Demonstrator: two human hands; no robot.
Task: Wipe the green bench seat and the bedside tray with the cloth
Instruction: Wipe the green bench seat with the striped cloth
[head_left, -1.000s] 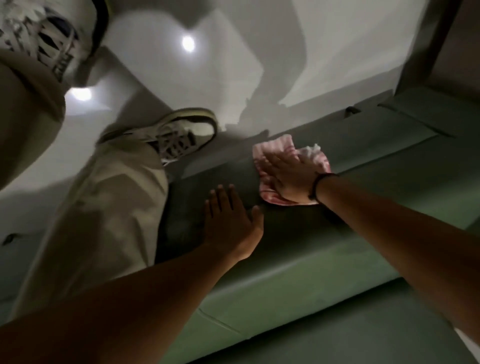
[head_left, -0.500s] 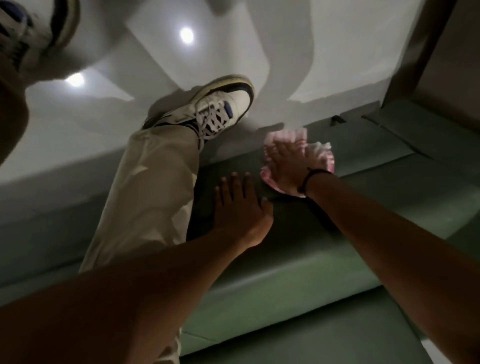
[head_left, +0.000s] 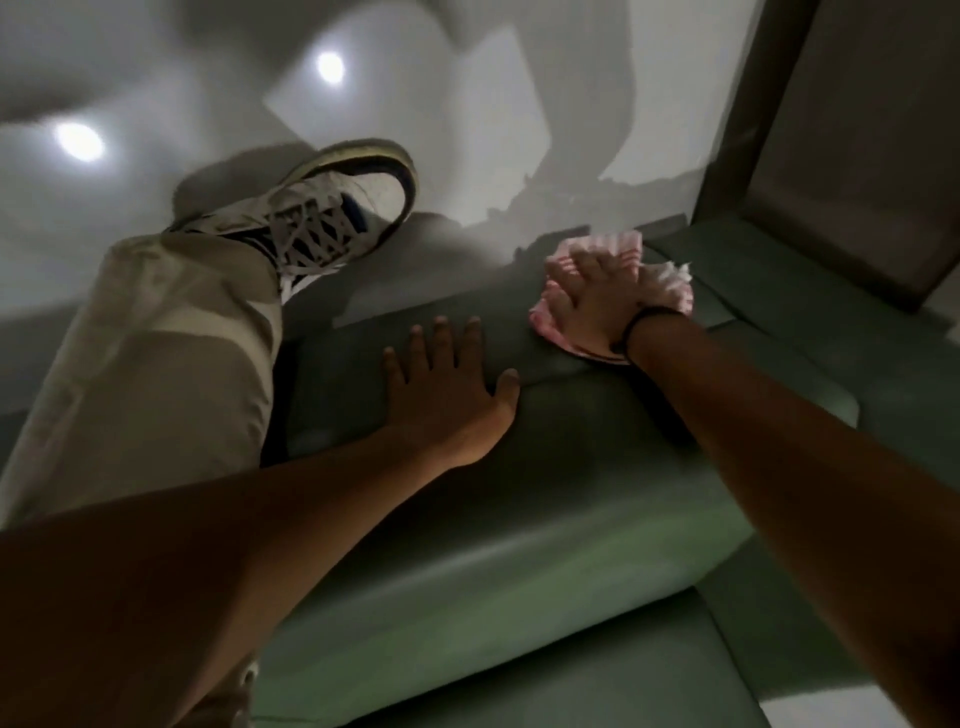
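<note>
The green bench seat (head_left: 545, 519) fills the lower middle and right of the view. A pink and white cloth (head_left: 667, 283) lies on the seat's far part near the backrest. My right hand (head_left: 592, 299) presses flat on the cloth, fingers spread over it, a dark band on the wrist. My left hand (head_left: 447, 395) rests flat on the seat to the left of the cloth, fingers apart, holding nothing. The bedside tray is not in view.
My leg in beige trousers (head_left: 156, 364) and a white sneaker with blue trim (head_left: 332, 208) stand on the pale glossy floor (head_left: 156, 78) left of the bench. A dark upright panel (head_left: 857, 130) rises at the far right beside the green backrest (head_left: 810, 322).
My right hand has slid the cloth farther along the seat toward the backrest corner. My left hand stayed flat on the seat. The view shifted and my foot moved.
</note>
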